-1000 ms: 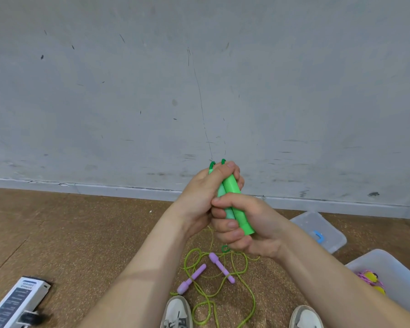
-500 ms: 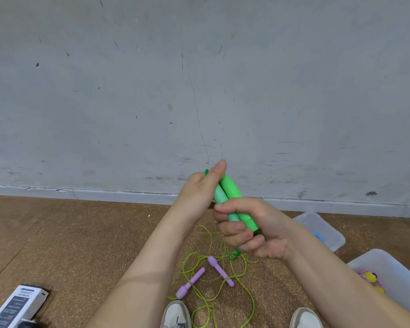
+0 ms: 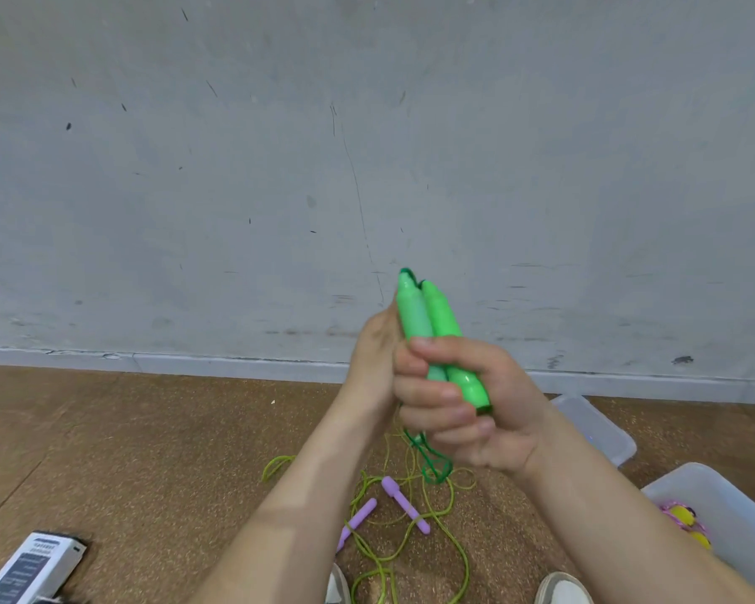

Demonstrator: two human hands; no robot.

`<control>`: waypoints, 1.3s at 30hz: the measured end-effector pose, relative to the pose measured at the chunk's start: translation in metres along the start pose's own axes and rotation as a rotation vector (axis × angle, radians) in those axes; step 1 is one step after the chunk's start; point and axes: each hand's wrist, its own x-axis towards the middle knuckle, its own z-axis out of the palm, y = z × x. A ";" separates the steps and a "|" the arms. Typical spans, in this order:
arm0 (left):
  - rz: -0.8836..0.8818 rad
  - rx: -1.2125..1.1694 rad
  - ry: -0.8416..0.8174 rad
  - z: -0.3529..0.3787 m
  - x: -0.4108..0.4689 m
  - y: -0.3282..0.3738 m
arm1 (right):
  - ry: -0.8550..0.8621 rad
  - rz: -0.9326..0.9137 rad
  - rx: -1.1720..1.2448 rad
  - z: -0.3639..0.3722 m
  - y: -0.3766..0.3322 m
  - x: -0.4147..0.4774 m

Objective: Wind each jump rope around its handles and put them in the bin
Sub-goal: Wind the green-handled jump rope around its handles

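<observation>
The two green handles [image 3: 428, 316] are up in front of the chest, pressed side by side and tilted, tips toward the far wall. The right hand [image 3: 476, 411] has them: fingers curled tight around the lower half, thumb across the front. The left hand [image 3: 373, 368] sits flush against the left side of the pair, back to the camera. Its fingers are hidden behind the plastic, so I cannot tell whether they grip or only steady. A short loop of dark green cord [image 3: 432, 466] dangles just under the right fist.

This looks like the start of the winding step: handles paired, no turns of cord showing on the bare upper halves. The next move calls for the right hand's firm hold on the pair while the left takes the slack and lays neat turns around both.

Down on the floor, near the shoes [image 3: 563, 588], a second rope waits: purple handles [image 3: 404, 504] lying in a loose tangle of yellow-green cord [image 3: 465, 564]. At near right stands the clear bin [image 3: 724, 494], with something pink and yellow already inside. Its lid [image 3: 602, 429] lies just beyond it.

The floor [image 3: 149, 451] is brown and speckled, like cork. It meets a scuffed grey wall [image 3: 236, 167] at a pale skirting. A white box [image 3: 31, 564] lies at near left.
</observation>
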 end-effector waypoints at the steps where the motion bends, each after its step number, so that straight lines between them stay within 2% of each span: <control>1: 0.040 0.035 -0.005 0.003 0.002 -0.005 | 0.153 -0.033 0.010 0.001 -0.005 -0.002; 3: 0.175 0.276 -0.048 0.001 0.009 -0.017 | 0.552 -0.110 -0.103 -0.004 -0.015 -0.006; 6: 0.319 0.858 -0.178 0.003 0.007 -0.020 | 1.059 -0.188 -0.604 -0.023 -0.024 -0.012; 8: 0.432 1.177 -0.204 0.009 -0.001 -0.017 | 1.261 -0.135 -1.048 -0.032 -0.024 -0.014; 10: 0.493 1.322 -0.202 0.012 -0.006 -0.012 | 1.331 0.012 -1.417 -0.038 -0.023 -0.015; 13: 0.572 1.346 -0.255 0.012 -0.007 -0.011 | 1.312 0.205 -1.757 -0.041 -0.018 -0.015; 16: 0.638 1.291 -0.325 0.005 -0.009 -0.009 | 1.220 0.391 -1.896 -0.038 -0.013 -0.015; 20: 0.498 1.034 -0.334 -0.012 -0.008 0.001 | 0.926 0.688 -1.987 -0.032 -0.006 -0.014; 22: 0.413 0.998 -0.374 -0.017 -0.007 0.001 | 0.807 0.750 -2.046 -0.027 -0.002 -0.014; 24: 0.270 0.895 -0.451 -0.025 -0.005 0.000 | 0.729 0.735 -2.159 -0.016 0.000 -0.015; 28: 0.027 0.548 -0.632 -0.045 -0.004 0.000 | 0.608 0.576 -2.347 0.004 0.006 -0.015; 32: -0.087 0.391 -0.847 -0.056 -0.002 -0.006 | 0.407 0.466 -2.332 0.013 0.009 -0.016; 35: -0.115 0.155 -0.866 -0.057 0.000 -0.014 | 0.366 0.396 -2.104 0.015 0.004 -0.017; 39: -0.144 -0.216 -0.690 -0.042 0.000 -0.016 | 0.400 0.155 -1.560 0.007 0.000 -0.016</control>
